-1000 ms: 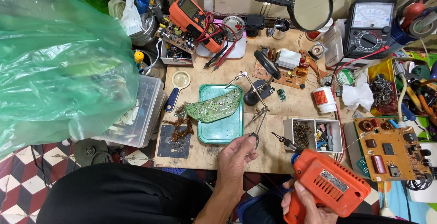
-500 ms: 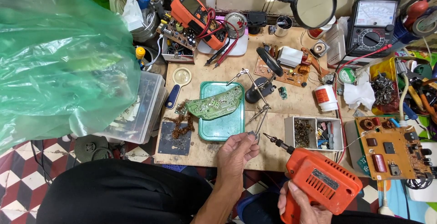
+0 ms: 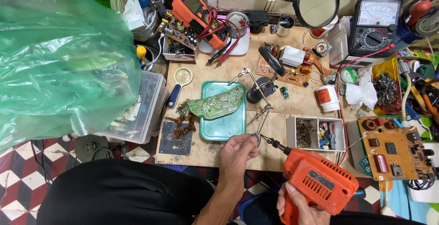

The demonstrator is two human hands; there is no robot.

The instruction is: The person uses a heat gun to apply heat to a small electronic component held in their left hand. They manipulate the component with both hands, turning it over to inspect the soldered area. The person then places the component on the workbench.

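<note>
Drill (image 3: 320, 181), orange plastic body with ribbed vents, is gripped by the right hand (image 3: 299, 204) at the lower edge of the view, fingers wrapped around the grip; its thin dark metal bit (image 3: 270, 142) points up-left toward the left hand (image 3: 237, 149). Left-hand fingers are pinched closed on a small metal piece (image 3: 255, 136) just beside the bit tip, at the front edge of the wooden bench (image 3: 302, 101); what the piece is cannot be told. Directly above the pinch, a thin wire-armed clip stand (image 3: 258, 92) with a round dark base is seen, arms jointed and shiny. Left of it, a green rectangular plastic tray (image 3: 228, 124) with rounded corners is laid flat, and a green circuit board (image 3: 216, 106) with an irregular curved outline is rested across its upper part, overhanging to the left. A tangle of brownish wire scrap (image 3: 183, 122) is piled on a dark square mat (image 3: 173, 138) near the tray. Right of the hands, a white divided box (image 3: 315, 132) is filled with small metal and coloured parts. A crinkled translucent green plastic bag (image 3: 59, 56) is bulked over the left side. An orange multimeter (image 3: 196, 8) and a round magnifier (image 3: 318, 2) are placed at the back.
</note>
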